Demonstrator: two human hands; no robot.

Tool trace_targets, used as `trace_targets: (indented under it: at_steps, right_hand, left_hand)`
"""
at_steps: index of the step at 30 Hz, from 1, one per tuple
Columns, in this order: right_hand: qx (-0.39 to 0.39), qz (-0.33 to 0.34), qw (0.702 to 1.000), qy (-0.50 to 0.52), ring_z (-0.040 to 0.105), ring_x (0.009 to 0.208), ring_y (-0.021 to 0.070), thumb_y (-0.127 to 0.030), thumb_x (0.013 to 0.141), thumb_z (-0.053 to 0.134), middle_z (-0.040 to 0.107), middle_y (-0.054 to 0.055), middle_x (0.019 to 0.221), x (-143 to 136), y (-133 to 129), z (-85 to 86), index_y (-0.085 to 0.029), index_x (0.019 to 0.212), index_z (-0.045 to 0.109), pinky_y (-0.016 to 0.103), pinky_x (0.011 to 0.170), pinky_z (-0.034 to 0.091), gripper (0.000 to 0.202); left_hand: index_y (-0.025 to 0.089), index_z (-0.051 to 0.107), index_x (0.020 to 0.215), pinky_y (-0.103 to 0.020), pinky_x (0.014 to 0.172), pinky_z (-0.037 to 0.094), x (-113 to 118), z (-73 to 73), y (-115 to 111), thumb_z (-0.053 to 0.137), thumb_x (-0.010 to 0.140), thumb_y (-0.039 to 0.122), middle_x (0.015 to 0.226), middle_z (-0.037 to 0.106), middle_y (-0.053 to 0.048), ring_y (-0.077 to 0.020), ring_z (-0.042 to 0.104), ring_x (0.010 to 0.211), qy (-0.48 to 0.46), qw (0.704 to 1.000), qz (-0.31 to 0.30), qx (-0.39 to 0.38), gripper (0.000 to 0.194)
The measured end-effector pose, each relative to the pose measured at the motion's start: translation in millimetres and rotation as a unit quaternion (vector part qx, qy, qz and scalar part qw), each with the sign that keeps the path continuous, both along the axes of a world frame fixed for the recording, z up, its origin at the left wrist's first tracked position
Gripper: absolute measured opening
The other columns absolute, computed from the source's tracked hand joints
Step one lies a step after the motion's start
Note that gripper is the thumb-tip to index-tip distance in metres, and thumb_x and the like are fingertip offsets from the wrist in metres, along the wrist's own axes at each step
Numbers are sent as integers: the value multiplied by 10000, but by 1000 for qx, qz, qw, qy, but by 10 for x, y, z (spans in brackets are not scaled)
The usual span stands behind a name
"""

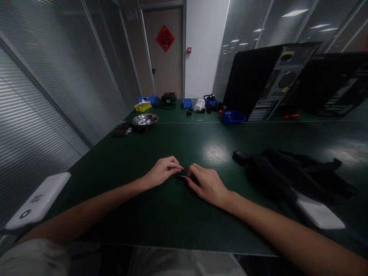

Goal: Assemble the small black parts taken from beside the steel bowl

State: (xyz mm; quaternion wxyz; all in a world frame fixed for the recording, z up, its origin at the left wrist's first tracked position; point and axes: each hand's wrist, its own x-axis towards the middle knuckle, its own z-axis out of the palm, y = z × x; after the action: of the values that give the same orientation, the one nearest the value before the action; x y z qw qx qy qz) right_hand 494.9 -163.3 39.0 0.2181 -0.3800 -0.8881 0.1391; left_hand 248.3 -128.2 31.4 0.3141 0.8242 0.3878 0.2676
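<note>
Both my hands are close together over the middle of the dark green table (129,222). My left hand (161,171) has its fingers pressed together and touches something small and dark. From the right, my right hand (207,184) curls its fingers, with thumb and forefinger pinched on a thin, light-coloured piece (183,176). That piece lies between the fingertips of the two hands, low over the table. Its exact shape is too small and dark to make out.
A black bag (287,172) and a white device (320,212) lie at the right. At the left edge is a white power bank (38,201). Farther back stand a metal bowl (145,120), a blue bin (233,117) and a black computer case (255,76).
</note>
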Motion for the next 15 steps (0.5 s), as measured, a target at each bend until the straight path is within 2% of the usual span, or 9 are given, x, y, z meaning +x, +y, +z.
trace_targets:
  at_steps: [4, 9, 12, 15]
  right_hand:
    - [-17, -1, 1000, 19, 546, 691, 118, -270, 1010, 567, 620, 2, 961, 13, -22, 20, -210, 1005, 585, 255, 612, 358, 63]
    - [-28, -26, 999, 30, 550, 675, 120, -284, 998, 579, 630, 1, 944, 12, -47, 23, -214, 1010, 595, 259, 615, 362, 73]
    - [-28, -34, 998, 33, 557, 680, 124, -290, 992, 589, 635, 0, 935, 4, -47, 8, -219, 1005, 601, 264, 622, 361, 73]
    - [-32, -38, 998, 34, 557, 686, 125, -284, 987, 592, 634, -2, 927, 2, -42, 1, -218, 996, 604, 264, 624, 357, 67]
  left_hand:
    - [220, 719, 1229, -313, 820, 507, 6, 99, -89, 511, 1029, 225, 1165, 655, -81, -192, 618, 964, 18, 999, -12, 29, 288]
    - [188, 659, 1283, -407, 1024, 464, 41, 162, -225, 613, 969, 226, 1226, 658, -117, -260, 574, 1144, 74, 981, -128, 122, 319]
    - [184, 687, 1211, -410, 1021, 466, 45, 141, -215, 574, 1014, 264, 1229, 654, -120, -257, 574, 1153, 102, 976, -112, 155, 241]
    - [205, 696, 1211, -413, 1044, 457, 19, 120, -169, 534, 1041, 256, 1271, 647, -110, -255, 565, 1210, 116, 974, -96, 171, 241]
